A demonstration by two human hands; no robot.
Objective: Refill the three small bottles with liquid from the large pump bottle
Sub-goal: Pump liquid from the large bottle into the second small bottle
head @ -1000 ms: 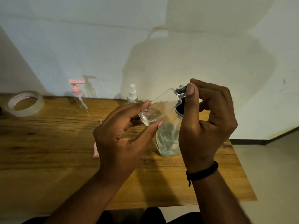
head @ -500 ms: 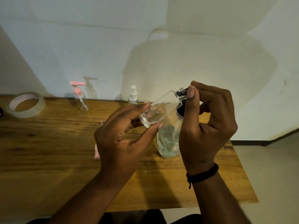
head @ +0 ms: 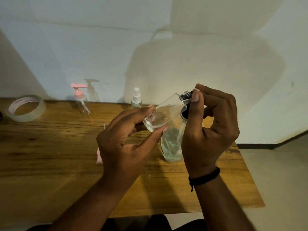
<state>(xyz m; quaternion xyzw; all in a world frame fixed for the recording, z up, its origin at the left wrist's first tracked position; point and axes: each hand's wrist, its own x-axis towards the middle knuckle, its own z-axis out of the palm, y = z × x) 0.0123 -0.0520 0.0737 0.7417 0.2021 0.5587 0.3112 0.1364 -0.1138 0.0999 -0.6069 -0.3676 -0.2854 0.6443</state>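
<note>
Small clear bottle [head: 164, 112] held up in the air, tipped with its open neck high and to the right, a little liquid pooled at its low end. Tipped that way, most likely, so the neck meets the black pump head [head: 185, 112] of the large pump bottle [head: 171, 144], standing on the wooden surface [head: 50, 155] right under and behind it. Left hand [head: 126, 140]: grip curled round the low end of the small bottle, thumb below, fingers on top, holding it steady. Right hand [head: 210, 129]: grip clenched up at the neck and the pump; thumb by the threads, rest hidden, so hard to tell just what is pinched. Farther back by the wall, a pink pump bottle [head: 81, 100] and a white spray bottle [head: 136, 99], both upright. Off to the left, a roll of tape [head: 25, 108]. Looks like one of three fills under way.
</note>
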